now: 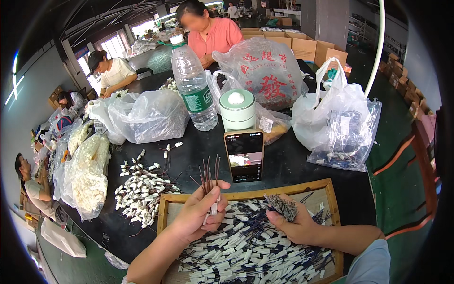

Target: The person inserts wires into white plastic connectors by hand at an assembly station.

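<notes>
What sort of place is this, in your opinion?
Probably an assembly workshop: a wooden tray full of white wired parts, cardboard boxes, and a co-worker in pink looking down.

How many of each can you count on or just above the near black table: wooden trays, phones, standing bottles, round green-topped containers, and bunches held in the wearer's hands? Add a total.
Wooden tray: 1
Phone: 1
Standing bottle: 1
Green-topped container: 1
Held bunches: 2 (left bunch, right bunch)
Total: 6

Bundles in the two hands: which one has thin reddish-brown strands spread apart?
The left bundle, held in the left hand: its few strands fan upward, separated. The right bundle, in the right hand, is thicker, greyish and densely packed.
</notes>
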The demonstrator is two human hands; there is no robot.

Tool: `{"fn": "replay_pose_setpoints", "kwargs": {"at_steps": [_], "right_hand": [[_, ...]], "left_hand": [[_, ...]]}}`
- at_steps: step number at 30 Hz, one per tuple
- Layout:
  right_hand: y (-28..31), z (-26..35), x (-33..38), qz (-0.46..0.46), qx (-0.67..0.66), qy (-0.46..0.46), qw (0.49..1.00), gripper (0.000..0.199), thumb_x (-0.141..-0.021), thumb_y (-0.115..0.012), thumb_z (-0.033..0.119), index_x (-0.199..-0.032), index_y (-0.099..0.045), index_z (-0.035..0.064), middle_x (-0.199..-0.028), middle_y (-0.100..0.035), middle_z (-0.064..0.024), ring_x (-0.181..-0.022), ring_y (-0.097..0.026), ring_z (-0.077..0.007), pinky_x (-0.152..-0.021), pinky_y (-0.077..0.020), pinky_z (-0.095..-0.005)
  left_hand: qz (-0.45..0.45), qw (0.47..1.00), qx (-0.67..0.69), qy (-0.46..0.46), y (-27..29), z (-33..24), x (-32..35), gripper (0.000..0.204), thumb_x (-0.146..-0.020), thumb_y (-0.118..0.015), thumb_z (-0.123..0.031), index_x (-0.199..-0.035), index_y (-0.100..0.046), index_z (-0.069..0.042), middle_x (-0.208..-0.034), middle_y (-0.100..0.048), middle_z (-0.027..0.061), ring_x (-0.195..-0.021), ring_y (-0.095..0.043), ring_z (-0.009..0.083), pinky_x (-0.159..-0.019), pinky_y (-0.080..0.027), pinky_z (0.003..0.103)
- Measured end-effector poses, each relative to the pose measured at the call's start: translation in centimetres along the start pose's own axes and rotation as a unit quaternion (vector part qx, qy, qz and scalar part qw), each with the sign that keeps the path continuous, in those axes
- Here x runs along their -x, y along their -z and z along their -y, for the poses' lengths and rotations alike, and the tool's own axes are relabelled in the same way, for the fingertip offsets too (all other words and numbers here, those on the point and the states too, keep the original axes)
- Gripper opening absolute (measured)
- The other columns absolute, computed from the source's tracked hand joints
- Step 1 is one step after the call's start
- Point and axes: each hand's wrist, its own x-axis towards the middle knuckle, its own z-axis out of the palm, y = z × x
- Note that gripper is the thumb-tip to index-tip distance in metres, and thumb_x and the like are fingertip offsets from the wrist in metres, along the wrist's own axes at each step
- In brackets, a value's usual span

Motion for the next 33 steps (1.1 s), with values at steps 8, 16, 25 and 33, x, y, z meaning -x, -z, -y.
{"fn": "replay_pose_setpoints", "kwargs": {"at_steps": [8, 16, 25, 33], "right_hand": [[-0.1, 0.0, 0.3, -0.032, -0.048, -0.025, 0.998, 0.015, -0.090, -0.060, 0.008, -0.102, -0.060, -0.0012, -0.085, -0.061, 0.0009, -0.079, -0.053, -0.0035, -0.070, -0.0437, -0.0211], [-0.8, 0.6, 0.2, -0.019, -0.005, -0.037, 0.999, 0.011, -0.086, -0.064, 0.007, -0.094, -0.065, -0.0011, -0.085, -0.066, -0.0021, -0.076, -0.058, -0.0065, -0.070, -0.0471, -0.0231], [-0.8, -0.8, 0.4, -0.035, 0.008, -0.091, 0.995, 0.016, -0.083, -0.067, 0.014, -0.093, -0.059, 0.0040, -0.071, -0.058, -0.0020, -0.050, -0.044, -0.0064, -0.045, -0.0343, -0.0223], [-0.2, -1.8, 1.0, -0.060, 0.014, -0.091, 0.994, 0.018, -0.083, -0.067, 0.016, -0.093, -0.058, 0.0046, -0.066, -0.052, 0.0012, -0.048, -0.040, -0.0059, -0.044, -0.0303, -0.0212]], "left_hand": [[0.008, 1.000, -0.003, 0.015, 0.7, 0.5, -0.3, 0.026, -0.097, -0.049, -0.032, -0.110, -0.046, -0.009, -0.076, -0.045, 0.0004, -0.050, -0.034, 0.0043, -0.039, -0.025, 0.017], [-0.013, 0.998, 0.055, -0.042, 0.4, 1.0, -0.8, 0.030, -0.096, -0.051, -0.030, -0.116, -0.046, -0.010, -0.078, -0.048, -0.0002, -0.050, -0.035, 0.0043, -0.039, -0.027, 0.018], [0.031, 0.991, 0.087, -0.098, 1.5, 0.9, -0.9, 0.035, -0.098, -0.046, -0.033, -0.120, -0.045, -0.007, -0.072, -0.042, -0.0043, -0.048, -0.032, 0.0029, -0.038, -0.024, 0.017], [0.094, 0.993, -0.032, -0.067, 0.1, 2.1, -0.5, 0.038, -0.096, -0.050, -0.028, -0.125, -0.048, -0.003, -0.075, -0.044, -0.0034, -0.047, -0.033, 0.0007, -0.038, -0.023, 0.017]]}}
